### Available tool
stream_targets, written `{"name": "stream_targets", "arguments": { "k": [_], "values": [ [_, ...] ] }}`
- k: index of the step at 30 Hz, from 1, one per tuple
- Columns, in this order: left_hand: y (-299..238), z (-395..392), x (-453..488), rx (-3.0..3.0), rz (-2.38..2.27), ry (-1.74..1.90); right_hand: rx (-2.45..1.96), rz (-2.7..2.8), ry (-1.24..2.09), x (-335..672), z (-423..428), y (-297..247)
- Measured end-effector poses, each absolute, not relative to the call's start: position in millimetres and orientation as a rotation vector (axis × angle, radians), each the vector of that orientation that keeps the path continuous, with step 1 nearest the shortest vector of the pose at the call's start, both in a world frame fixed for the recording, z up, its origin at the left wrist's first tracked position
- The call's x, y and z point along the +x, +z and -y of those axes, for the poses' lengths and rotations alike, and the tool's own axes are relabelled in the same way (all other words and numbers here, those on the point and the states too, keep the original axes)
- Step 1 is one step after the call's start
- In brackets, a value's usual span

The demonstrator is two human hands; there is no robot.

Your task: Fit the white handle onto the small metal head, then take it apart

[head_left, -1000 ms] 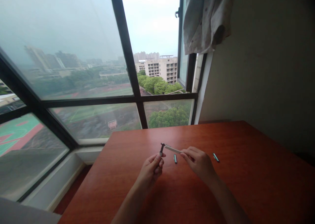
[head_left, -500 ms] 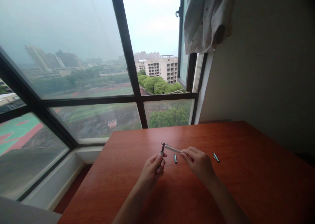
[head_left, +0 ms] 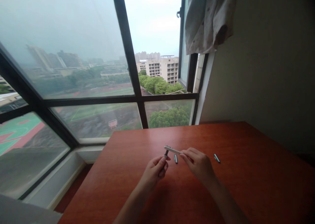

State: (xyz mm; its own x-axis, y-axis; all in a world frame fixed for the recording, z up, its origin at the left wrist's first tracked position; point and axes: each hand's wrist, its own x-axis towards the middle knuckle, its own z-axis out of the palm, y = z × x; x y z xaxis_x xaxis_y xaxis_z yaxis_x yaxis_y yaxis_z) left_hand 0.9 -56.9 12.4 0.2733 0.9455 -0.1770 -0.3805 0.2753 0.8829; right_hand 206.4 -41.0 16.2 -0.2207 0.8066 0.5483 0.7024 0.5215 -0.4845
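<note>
My left hand [head_left: 157, 168] is closed around a dark razor handle [head_left: 166, 152] with a grey part near the fingers. The handle's upper end points up and away from me. Between the thumb and fingers of my right hand [head_left: 198, 161] is a slim white stick that looks like a toothbrush [head_left: 175, 151]. Its far end lies across the top of the razor handle and partly hides it. Just beyond the hands, a small teal-and-silver razor cartridge [head_left: 176, 159] rests on the table. Another razor cartridge [head_left: 217, 158] lies to the right of my right hand.
Both hands are above a reddish-brown wooden table [head_left: 246, 184]. Dark-framed windows [head_left: 93, 101] stand behind it, one pane open. A pale cloth [head_left: 209, 24] hangs at the upper right beside a plain wall [head_left: 265, 70].
My left hand has moved slightly right with the razor handle. The toothbrush's tip, earlier beside the handle's top, now crosses over it. My right hand has hardly moved.
</note>
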Motion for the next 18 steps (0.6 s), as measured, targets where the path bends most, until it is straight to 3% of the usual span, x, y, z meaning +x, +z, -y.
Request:
{"name": "stream_targets", "arguments": {
  "k": [18],
  "values": [
    [14.5, 56.3, -0.2, 0.936, -0.893, 1.102, -1.172, 1.933, 0.279, 205.9, 39.4, 19.1]
  ]
}}
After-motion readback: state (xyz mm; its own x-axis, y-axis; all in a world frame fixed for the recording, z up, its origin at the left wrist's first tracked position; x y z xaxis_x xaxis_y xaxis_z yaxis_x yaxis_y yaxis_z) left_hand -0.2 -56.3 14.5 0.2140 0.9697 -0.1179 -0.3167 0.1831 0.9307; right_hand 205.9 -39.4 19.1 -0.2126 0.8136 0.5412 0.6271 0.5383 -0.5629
